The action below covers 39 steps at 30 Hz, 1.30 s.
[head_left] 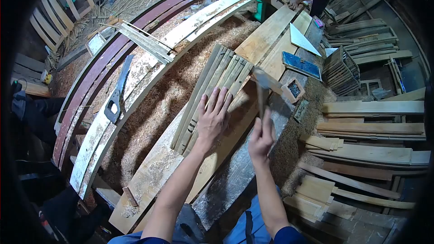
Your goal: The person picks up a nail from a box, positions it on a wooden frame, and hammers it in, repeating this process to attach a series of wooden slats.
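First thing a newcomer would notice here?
Probably the big curved white frame sweeping across the left half, with a handsaw lying on it. Then the centre: the left hand spread flat on a row of wooden slats, the right hand gripping a blurred hammer-like tool just to their right.

No word, brand or number can be read anywhere. The wooden slats (211, 79) under the left hand (212, 119) carry short dark strokes side by side near their closer end, and more dark marks towards the far end; none forms a sure letter or figure. Any print on the yellow container (46, 77) is too small to tell.
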Motion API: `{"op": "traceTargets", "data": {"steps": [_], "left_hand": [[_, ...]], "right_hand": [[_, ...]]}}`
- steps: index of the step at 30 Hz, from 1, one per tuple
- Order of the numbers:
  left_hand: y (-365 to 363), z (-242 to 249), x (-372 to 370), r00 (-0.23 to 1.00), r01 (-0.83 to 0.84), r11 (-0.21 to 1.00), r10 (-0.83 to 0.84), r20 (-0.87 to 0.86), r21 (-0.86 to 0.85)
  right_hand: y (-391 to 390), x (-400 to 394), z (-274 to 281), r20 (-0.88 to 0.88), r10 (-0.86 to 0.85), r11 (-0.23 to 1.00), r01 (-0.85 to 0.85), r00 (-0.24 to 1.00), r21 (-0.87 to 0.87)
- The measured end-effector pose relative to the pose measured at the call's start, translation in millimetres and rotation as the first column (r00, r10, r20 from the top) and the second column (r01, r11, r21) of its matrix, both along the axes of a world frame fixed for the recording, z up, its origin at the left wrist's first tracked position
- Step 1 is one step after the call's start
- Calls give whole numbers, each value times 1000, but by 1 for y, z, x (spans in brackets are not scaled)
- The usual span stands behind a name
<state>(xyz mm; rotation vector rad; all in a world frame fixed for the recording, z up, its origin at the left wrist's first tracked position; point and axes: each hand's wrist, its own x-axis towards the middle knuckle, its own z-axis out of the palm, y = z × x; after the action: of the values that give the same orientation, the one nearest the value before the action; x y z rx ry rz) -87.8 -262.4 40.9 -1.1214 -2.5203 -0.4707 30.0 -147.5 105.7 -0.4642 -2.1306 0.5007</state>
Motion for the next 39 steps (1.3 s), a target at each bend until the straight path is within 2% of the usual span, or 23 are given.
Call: {"op": "traceTargets", "data": {"steps": [2,5,8,9,10,13,16,17,18,21,23,24,26,27,28,30,31,32,33,34,36,38,39], "left_hand": [[0,-2,-1,999,-3,1000,4,-38,17],[1,-1,1,1000,-5,1000,4,11,28],[1,3,1,999,-4,1000,3,36,24],[2,3,1,999,-4,1000,3,34,26],[1,2,2,1000,-7,1000,6,24,15],[1,2,-1,1000,-15,1000,15,12,11],[-1,3,2,999,-5,1000,6,34,-6],[-1,4,1,999,-5,1000,6,36,-17],[0,4,2,999,-3,1000,3,33,-14],[3,0,-1,1000,-26,1000,26,4,-6],[1,3,2,1000,-19,1000,19,25,-11],[-1,1,3,999,-13,1000,13,29,-15],[0,1,1,1000,-11,1000,11,22,4],[0,1,3,1000,-6,1000,6,19,7],[0,1,3,1000,-4,1000,4,21,13],[0,-1,1,999,-13,1000,13,32,12],[1,-2,-1,1000,-16,1000,16,14,13],[2,-2,0,1000,-17,1000,17,-3,15],[1,-2,1,1000,-11,1000,10,25,29],[2,0,1,1000,-11,999,10,18,33],[2,1,1,999,-22,1000,23,29,-3],[4,0,-1,999,-25,1000,25,32,8],[2,0,2,999,-16,1000,15,39,14]], "right_hand": [[2,5,-5,269,45,981,8,962,-193],[3,10,-16,0,-10,1000,10,1000,2],[4,5,-8,11,-11,997,10,1000,82],[7,-1,0,154,8,1000,-11,988,19],[8,0,1,153,6,1000,-9,988,21],[10,-3,2,125,40,999,-40,991,-9],[4,4,0,-38,-9,994,13,999,107],[7,-2,2,82,8,999,-11,997,34],[8,0,3,288,8,995,20,958,-94],[9,1,0,180,15,999,-6,984,-47],[5,6,-4,-116,-39,972,64,993,226],[5,5,-3,-112,-45,973,69,993,222],[11,-1,2,355,-33,999,39,934,-10],[13,0,3,370,-42,999,45,928,2],[15,-2,4,361,-42,999,42,932,6],[12,-1,5,-72,-56,982,68,996,175],[16,-1,-1,-185,-51,950,104,981,294],[18,3,-4,-178,-56,950,107,982,292],[21,3,-5,71,-49,988,38,996,151],[25,2,-4,307,1,1000,1,952,-5],[26,2,-1,338,-10,1000,8,941,5],[21,0,1,-35,-23,981,30,999,190],[20,-1,2,-143,-11,949,56,990,311]]}}
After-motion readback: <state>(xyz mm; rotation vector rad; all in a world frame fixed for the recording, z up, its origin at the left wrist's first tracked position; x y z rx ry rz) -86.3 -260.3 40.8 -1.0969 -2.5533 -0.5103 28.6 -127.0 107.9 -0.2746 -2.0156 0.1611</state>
